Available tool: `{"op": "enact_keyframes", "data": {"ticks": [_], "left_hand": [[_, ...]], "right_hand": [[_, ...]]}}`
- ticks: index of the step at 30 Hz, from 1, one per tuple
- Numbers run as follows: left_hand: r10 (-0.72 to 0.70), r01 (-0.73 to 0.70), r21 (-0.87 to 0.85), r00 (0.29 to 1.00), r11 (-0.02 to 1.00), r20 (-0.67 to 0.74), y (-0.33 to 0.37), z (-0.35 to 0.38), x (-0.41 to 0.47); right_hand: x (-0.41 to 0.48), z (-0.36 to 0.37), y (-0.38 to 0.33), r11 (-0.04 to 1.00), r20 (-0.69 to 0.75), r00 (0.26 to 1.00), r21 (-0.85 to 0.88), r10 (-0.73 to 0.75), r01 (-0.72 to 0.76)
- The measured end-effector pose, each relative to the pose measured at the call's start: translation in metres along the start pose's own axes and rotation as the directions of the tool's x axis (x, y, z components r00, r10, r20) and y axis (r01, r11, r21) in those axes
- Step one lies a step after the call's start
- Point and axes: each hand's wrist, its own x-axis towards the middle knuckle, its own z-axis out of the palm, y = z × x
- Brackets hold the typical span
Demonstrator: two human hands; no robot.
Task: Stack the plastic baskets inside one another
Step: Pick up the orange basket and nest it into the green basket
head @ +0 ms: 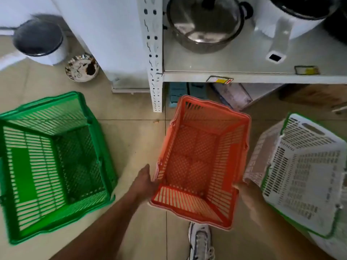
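An orange plastic basket (199, 158) hangs over the tiled floor in the middle, mouth up and empty. My left hand (145, 182) grips its near left rim, and my right hand (247, 192) holds its near right rim. A larger green basket (50, 160) stands empty on the floor to the left. On the right sits a white slotted basket (304, 175), tilted, nested in a green-rimmed one (266, 177) whose edge shows beneath it.
A white metal shelf rack (155, 72) stands straight ahead, with a steel pot (204, 25) and a white appliance (281, 25) on its shelf. A bin (40, 38) and a patterned dish (81, 67) sit at the back left. My shoe (201, 241) is below the orange basket.
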Motion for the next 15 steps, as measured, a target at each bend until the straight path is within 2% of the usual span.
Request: {"op": "enact_keyframes", "data": {"ticks": [4, 7, 8, 10, 12, 15], "left_hand": [[-0.035, 0.079, -0.385, 0.992, 0.92, 0.121, -0.009, 0.011, 0.03], [-0.009, 0.039, -0.53, 0.998, 0.847, 0.059, -0.012, 0.019, 0.027], [-0.028, 0.022, -0.539, 1.0, 0.842, -0.003, -0.014, 0.019, 0.023], [-0.03, -0.032, -0.431, 0.99, 0.902, -0.135, -0.018, 0.012, 0.006], [-0.011, -0.073, -0.344, 0.971, 0.936, -0.238, -0.028, 0.004, -0.022], [-0.018, -0.137, -0.413, 0.937, 0.901, -0.35, -0.047, -0.019, -0.077]], "right_hand": [[0.021, 0.014, 0.012, 0.996, -0.067, 0.996, 0.068, 0.059, -0.055], [0.017, 0.018, 0.014, 0.996, -0.123, 0.991, 0.086, 0.05, -0.039], [0.013, 0.016, 0.012, 0.996, -0.169, 0.986, 0.094, 0.011, 0.005], [-0.003, 0.007, 0.002, 0.994, -0.269, 0.962, 0.077, -0.052, 0.075], [-0.027, -0.001, -0.007, 0.994, -0.307, 0.948, 0.032, -0.086, 0.101], [-0.073, -0.01, -0.027, 0.989, -0.325, 0.937, -0.109, -0.131, 0.1]]}}
